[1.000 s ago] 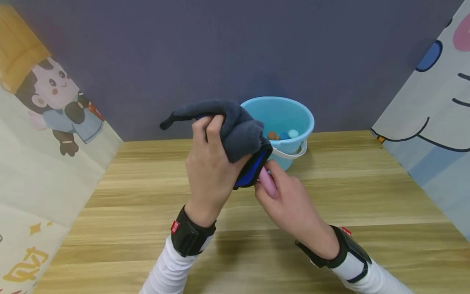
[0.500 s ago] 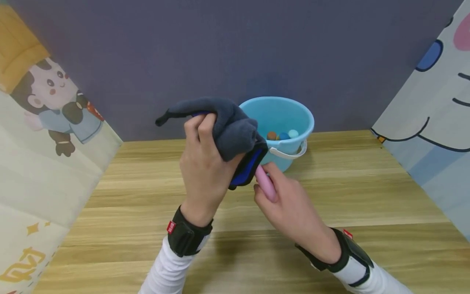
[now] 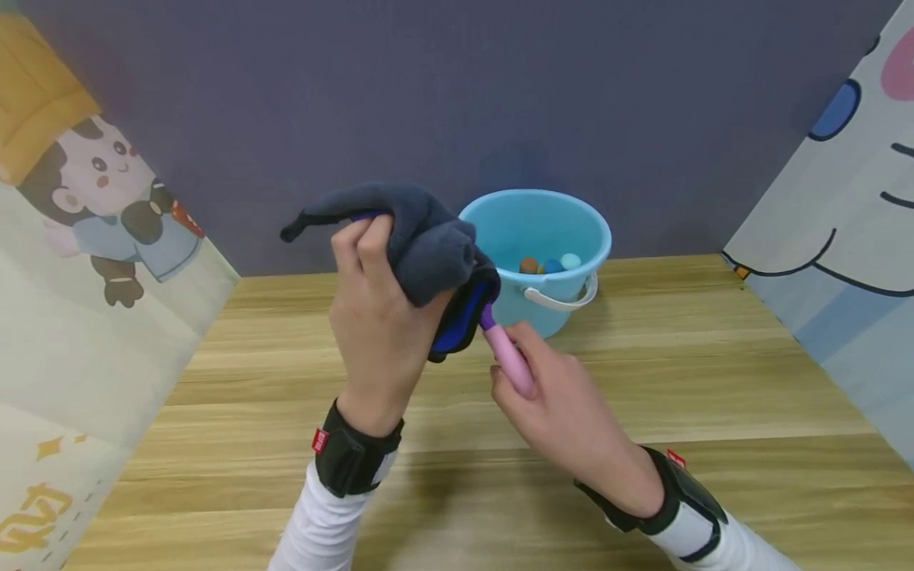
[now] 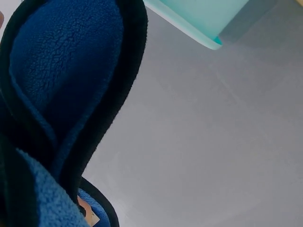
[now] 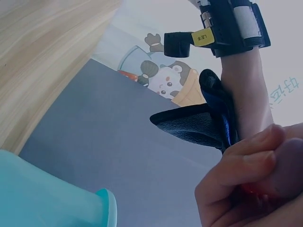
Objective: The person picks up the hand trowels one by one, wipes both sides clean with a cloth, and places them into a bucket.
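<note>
My left hand (image 3: 382, 317) grips a folded dark grey cloth (image 3: 435, 262) with black edging and a blue underside. In the left wrist view the cloth's fleecy blue side (image 4: 66, 56) is close to the camera. Fingers of my right hand (image 3: 564, 396) curl round a pink handle (image 3: 510, 361) with a purple neck. That neck runs up to the cloth's edge, and the cloth hides the far end, so the tool's kind does not show. The right wrist view has the handle's rounded end (image 5: 289, 168), blurred, poking from the fist.
Just behind the hands stands a light blue bucket (image 3: 535, 222) with a white carrying handle (image 3: 560, 303). Several small round things (image 3: 570, 261), brown, blue and pale, lie inside. A dark grey wall (image 3: 457, 95) closes off the wooden table (image 3: 236, 428); printed panels flank both sides.
My left hand has shifted left with the cloth, away from the right hand. More of the pink handle and its purple neck now shows. The right hand has barely moved.
</note>
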{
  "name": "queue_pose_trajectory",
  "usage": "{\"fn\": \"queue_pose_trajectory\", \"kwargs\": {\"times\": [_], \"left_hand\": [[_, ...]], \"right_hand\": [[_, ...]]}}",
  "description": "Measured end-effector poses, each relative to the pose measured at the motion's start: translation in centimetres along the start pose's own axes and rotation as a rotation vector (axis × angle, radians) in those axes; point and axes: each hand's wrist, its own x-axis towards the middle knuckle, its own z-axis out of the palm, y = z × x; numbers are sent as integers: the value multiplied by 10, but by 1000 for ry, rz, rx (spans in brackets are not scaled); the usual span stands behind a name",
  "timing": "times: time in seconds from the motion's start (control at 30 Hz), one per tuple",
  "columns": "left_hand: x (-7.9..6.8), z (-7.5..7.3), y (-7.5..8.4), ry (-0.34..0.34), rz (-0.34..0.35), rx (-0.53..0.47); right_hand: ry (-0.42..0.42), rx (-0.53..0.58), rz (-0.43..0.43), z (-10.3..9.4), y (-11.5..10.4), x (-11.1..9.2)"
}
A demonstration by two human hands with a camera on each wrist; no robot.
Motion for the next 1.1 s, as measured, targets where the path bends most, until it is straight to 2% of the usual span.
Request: {"fn": "queue_pose_trajectory", "kwargs": {"times": [0.47,1.1], "left_hand": [[6,-6,-11,43,-34,42],[12,-10,-16,125,-100,65]], "right_hand": [[-37,44,-3,2,-1,-1],[-71,104,46,0,-2,-1]]}}
